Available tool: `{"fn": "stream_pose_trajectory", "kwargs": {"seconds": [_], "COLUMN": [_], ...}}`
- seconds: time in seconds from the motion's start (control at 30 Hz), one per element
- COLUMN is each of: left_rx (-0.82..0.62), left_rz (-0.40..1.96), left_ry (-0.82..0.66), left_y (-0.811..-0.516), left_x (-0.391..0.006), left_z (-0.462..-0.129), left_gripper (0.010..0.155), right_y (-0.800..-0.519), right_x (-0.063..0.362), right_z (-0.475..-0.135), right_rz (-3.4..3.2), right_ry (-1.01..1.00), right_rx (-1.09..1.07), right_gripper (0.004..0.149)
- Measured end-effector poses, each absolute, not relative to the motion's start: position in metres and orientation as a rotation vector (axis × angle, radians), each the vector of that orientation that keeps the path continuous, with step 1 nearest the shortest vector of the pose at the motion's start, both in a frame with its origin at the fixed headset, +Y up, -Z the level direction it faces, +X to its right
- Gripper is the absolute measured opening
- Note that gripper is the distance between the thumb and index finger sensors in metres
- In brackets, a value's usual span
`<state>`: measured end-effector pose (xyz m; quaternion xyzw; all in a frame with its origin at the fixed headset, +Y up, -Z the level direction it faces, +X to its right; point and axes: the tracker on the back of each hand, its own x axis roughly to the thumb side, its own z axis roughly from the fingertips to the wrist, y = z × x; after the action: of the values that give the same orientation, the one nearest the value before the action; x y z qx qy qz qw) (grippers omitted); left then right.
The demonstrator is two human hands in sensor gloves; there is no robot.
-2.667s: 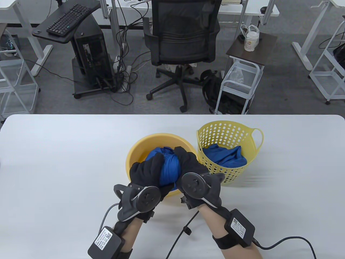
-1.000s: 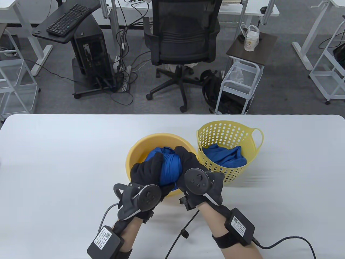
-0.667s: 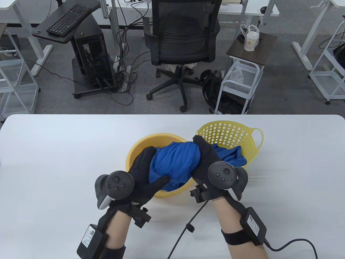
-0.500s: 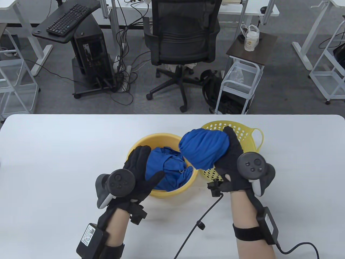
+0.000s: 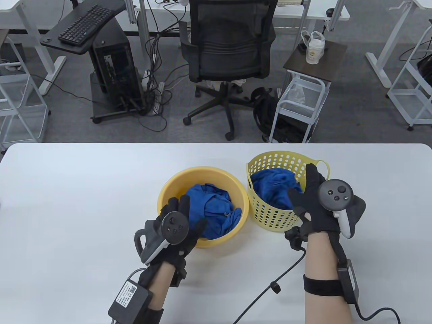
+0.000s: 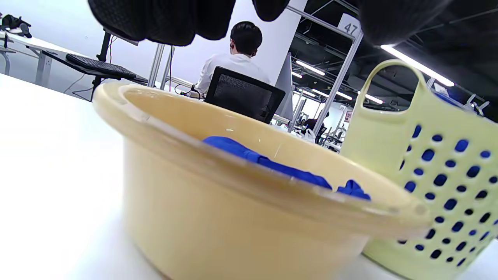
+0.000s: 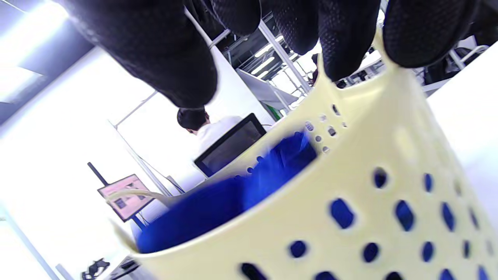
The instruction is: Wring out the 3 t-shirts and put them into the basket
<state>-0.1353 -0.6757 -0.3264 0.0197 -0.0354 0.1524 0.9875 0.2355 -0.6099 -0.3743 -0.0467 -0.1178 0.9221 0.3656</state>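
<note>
- Crumpled blue t-shirts [image 5: 275,185] fill the pale yellow perforated plastic basket [image 5: 270,216]; whether one or two lie there cannot be told.
- Another rumpled blue t-shirt [image 5: 212,207] lies in the round yellow plastic basin [image 5: 168,192], just left of the basket.
- The right hand [image 5: 315,206] hovers over the basket's near rim, fingers spread, holding nothing.
- The left hand [image 5: 177,229] hangs over the basin's near edge, fingers loose and empty.
- Both stand on the white table [image 5: 67,202].
</note>
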Motion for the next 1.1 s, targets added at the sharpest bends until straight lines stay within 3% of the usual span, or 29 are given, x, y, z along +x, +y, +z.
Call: {"fn": "stream_pose_trajectory", "kwargs": {"seconds": [0.1,0.3,0.47,0.57,0.73,0.87,0.9,0.97,1.03,1.1], "left_rx": [0.050,-0.009,-0.288,-0.443,-0.581,-0.623,-0.610,-0.512,-0.492,-0.466], "left_rz": [0.252,0.227,0.073,0.001,-0.123,-0.126,-0.106,-0.169,-0.197,-0.071], "left_ry": [-0.035,0.026,0.144,0.279,0.432,0.488,0.505,0.525,0.504,0.487], "left_y": [-0.676,-0.661,-0.655,-0.669,-0.706,-0.718,-0.717,-0.709,-0.701,-0.685], "left_x": [-0.132,-0.120,-0.090,-0.076,-0.066,-0.070,-0.071,-0.074,-0.078,-0.091], "left_z": [-0.328,-0.345,-0.390,-0.420,-0.449,-0.458,-0.460,-0.460,-0.459,-0.456], "left_gripper": [0.075,0.076,0.081,0.083,0.085,0.079,0.070,0.051,0.047,0.046], "right_y": [-0.597,-0.570,-0.556,-0.552,-0.549,-0.546,-0.545,-0.545,-0.545,-0.546], "right_x": [0.239,0.255,0.255,0.250,0.243,0.239,0.238,0.236,0.235,0.234], "right_z": [-0.362,-0.334,-0.318,-0.314,-0.309,-0.307,-0.307,-0.308,-0.309,-0.310], "right_rz": [2.191,1.907,1.816,1.787,1.786,1.781,1.779,1.771,1.773,1.777], "right_ry": [-0.372,-0.476,-0.547,-0.519,-0.515,-0.510,-0.506,-0.503,-0.493,-0.486], "right_rx": [-0.025,0.118,0.194,0.244,0.276,0.311,0.317,0.327,0.335,0.340], "right_gripper": [0.079,0.077,0.076,0.076,0.076,0.075,0.076,0.076,0.075,0.076]}}
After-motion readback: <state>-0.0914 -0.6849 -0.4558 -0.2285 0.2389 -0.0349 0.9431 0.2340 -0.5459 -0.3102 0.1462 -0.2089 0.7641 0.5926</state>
